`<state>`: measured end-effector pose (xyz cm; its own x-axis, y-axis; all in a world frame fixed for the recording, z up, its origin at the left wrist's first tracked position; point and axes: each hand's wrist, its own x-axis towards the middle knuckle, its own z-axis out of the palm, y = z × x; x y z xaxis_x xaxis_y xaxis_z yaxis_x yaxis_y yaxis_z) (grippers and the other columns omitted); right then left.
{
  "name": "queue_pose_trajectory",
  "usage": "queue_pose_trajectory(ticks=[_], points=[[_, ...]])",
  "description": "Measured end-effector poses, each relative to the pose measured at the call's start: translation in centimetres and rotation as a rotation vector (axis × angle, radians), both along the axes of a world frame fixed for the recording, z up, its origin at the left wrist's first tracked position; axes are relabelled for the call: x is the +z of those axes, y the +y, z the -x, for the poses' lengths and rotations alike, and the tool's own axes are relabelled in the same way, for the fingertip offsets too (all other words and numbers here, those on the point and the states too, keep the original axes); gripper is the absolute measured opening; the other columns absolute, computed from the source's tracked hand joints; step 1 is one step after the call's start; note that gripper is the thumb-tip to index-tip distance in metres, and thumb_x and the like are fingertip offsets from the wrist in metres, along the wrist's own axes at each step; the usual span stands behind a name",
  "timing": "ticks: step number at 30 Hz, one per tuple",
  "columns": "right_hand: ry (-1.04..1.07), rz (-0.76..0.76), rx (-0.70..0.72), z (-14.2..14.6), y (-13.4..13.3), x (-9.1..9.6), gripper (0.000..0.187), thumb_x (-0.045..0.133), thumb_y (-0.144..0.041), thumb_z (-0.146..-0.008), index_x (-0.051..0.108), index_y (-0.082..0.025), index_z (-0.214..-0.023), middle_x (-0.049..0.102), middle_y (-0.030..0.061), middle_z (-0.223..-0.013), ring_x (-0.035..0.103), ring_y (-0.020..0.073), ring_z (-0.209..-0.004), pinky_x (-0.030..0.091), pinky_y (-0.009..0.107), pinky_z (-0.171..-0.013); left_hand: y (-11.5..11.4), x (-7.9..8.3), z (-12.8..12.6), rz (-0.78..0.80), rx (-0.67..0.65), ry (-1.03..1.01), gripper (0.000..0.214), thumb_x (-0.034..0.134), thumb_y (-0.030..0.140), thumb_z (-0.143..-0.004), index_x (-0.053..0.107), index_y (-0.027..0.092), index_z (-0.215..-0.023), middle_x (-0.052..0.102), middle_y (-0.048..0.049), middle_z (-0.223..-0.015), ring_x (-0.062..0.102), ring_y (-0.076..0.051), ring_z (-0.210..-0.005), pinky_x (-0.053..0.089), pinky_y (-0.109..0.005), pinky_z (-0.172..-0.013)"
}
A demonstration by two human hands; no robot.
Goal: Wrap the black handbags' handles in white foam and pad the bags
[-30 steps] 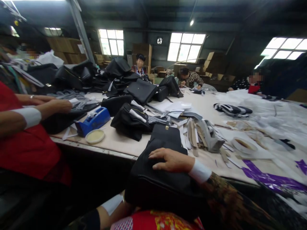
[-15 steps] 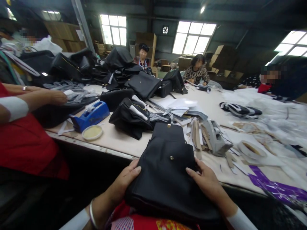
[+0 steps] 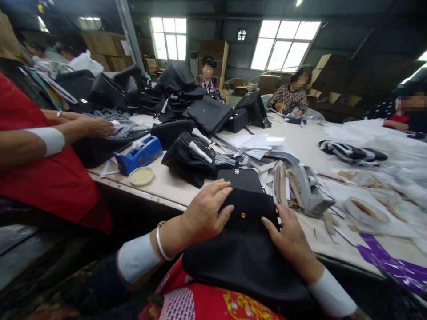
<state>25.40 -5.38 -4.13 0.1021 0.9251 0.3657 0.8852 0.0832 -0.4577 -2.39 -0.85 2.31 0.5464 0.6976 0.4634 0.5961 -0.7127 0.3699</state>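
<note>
The worktable [image 3: 180, 193] spreads from nine o'clock round to three, with a heap of black bags [image 3: 176, 100] at eleven. The black flap-front handbag [image 3: 248, 253] lies at the centre, its near end on the red apron [image 3: 213, 306] at six o'clock and its flap [image 3: 243, 180] folded back toward twelve, over the table's edge. The change of the last half second is in the left hand [image 3: 204, 212]: it has left the bag's left edge and now lies over the upper front, toward ten o'clock, fingers extended and close together, thumb apart, clasping nothing. The right hand [image 3: 293, 240] stays on the bag's edge at two o'clock, thumb on the front, fingers curled round the side; how firmly they pinch, I cannot tell. So a two-sided hold has given way to one hand steadying the edge while the other is free to work over the front, which I would judge to be smoothing or checking the leather-like panel. The blue tape dispenser [image 3: 142, 155] sits at ten o'clock, untouched. Smallest are the gold-coloured clasp [image 3: 237, 171] at twelve and, nearer, a round stud [image 3: 243, 216], bare beside the left thumb.
</note>
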Motion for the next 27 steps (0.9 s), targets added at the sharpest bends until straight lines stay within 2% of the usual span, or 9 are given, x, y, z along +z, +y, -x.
queue_pose_trajectory(ticks=[2,3,5,7,10,13,18,23,27], points=[[-0.145,-0.15,0.054,0.9,0.3,0.8,0.064,0.052,-0.048,-0.09,0.049,-0.006,-0.138,0.046,0.0251,-0.143,0.042,0.036,-0.135,0.039,0.052,-0.108,0.6,-1.6,-2.2,0.024,-0.065,0.176,0.06,0.055,0.045,-0.091,0.049,0.011,-0.139,0.043,-0.0174,-0.151,0.031,-0.035,-0.143,0.027,-0.055,-0.117],[-0.225,-0.156,0.121,1.2,0.5,1.0,0.062,0.053,-0.046,-0.091,0.047,-0.009,-0.141,0.041,0.0226,-0.149,0.036,0.0358,-0.139,0.035,0.053,-0.111,0.9,-2.8,-2.9,0.06,-0.067,0.252,0.066,0.055,0.05,-0.09,0.047,0.011,-0.142,0.04,-0.018,-0.153,0.03,-0.038,-0.144,0.025,-0.059,-0.116],[-0.361,-0.044,0.285,1.7,0.6,0.7,0.057,0.053,-0.042,-0.092,0.048,-0.017,-0.143,0.04,0.0153,-0.153,0.032,0.0352,-0.142,0.033,0.054,-0.112,1.5,-5.0,-3.4,0.128,-0.047,0.329,0.073,0.055,0.055,-0.088,0.043,0.012,-0.145,0.037,-0.0187,-0.155,0.027,-0.041,-0.144,0.022,-0.064,-0.115],[-0.437,0.099,0.375,1.9,0.5,-0.2,0.057,0.052,-0.042,-0.092,0.047,-0.02,-0.145,0.041,0.0119,-0.154,0.03,0.0355,-0.144,0.035,0.055,-0.11,2.3,-6.2,-2.9,0.177,-0.081,0.308,0.073,0.058,0.055,-0.086,0.044,0.014,-0.144,0.037,-0.018,-0.155,0.028,-0.04,-0.144,0.021,-0.062,-0.115],[-0.474,0.183,0.348,1.9,0.4,-1.5,0.062,0.048,-0.044,-0.094,0.039,-0.02,-0.15,0.032,0.0107,-0.159,0.024,0.0364,-0.146,0.034,0.058,-0.109,4.4,-5.9,-0.9,0.292,-0.096,0.099,0.06,0.059,0.044,-0.087,0.051,0.015,-0.139,0.042,-0.0169,-0.152,0.036,-0.033,-0.141,0.026,-0.051,-0.117],[-0.495,0.167,0.342,2.0,0.3,-1.9,0.061,0.046,-0.044,-0.095,0.036,-0.022,-0.151,0.028,0.0093,-0.16,0.022,0.0366,-0.147,0.028,0.063,-0.111,7.3,-5.1,0.8,0.537,-0.034,-0.173,0.048,0.052,0.038,-0.091,0.058,0.012,-0.131,0.055,-0.0169,-0.141,0.047,-0.03,-0.132,0.031,-0.045,-0.114],[-0.476,0.122,0.361,1.8,0.2,-2.2,0.063,0.046,-0.044,-0.095,0.033,-0.02,-0.152,0.028,0.0104,-0.161,0.016,0.0356,-0.149,0.028,0.061,-0.113,10.8,-6.0,1.2,0.734,-0.173,-0.296,0.048,0.042,0.045,-0.095,0.065,0.009,-0.118,0.072,-0.0119,-0.107,0.065,-0.022,-0.097,0.049,-0.034,-0.089],[-0.435,0.091,0.381,1.5,0.1,-2.5,0.065,0.048,-0.043,-0.095,0.03,-0.022,-0.153,0.027,0.0102,-0.161,0.016,0.0338,-0.149,0.031,0.056,-0.114,11.2,-6.8,0.0,0.761,-0.239,-0.313,0.058,0.038,0.061,-0.093,0.066,0.01,-0.088,0.062,-0.0032,-0.072,0.055,-0.014,-0.064,0.044,-0.026,-0.062],[-0.432,0.094,0.399,1.4,0.4,-2.5,0.066,0.049,-0.042,-0.095,0.027,-0.023,-0.154,0.026,0.0093,-0.161,0.017,0.0332,-0.149,0.032,0.055,-0.114,11.9,-6.6,-0.5,0.706,-0.2,-0.242,0.069,0.022,0.069,-0.093,0.054,0.015,-0.064,0.046,0.0018,-0.059,0.042,-0.011,-0.055,0.035,-0.024,-0.054]])
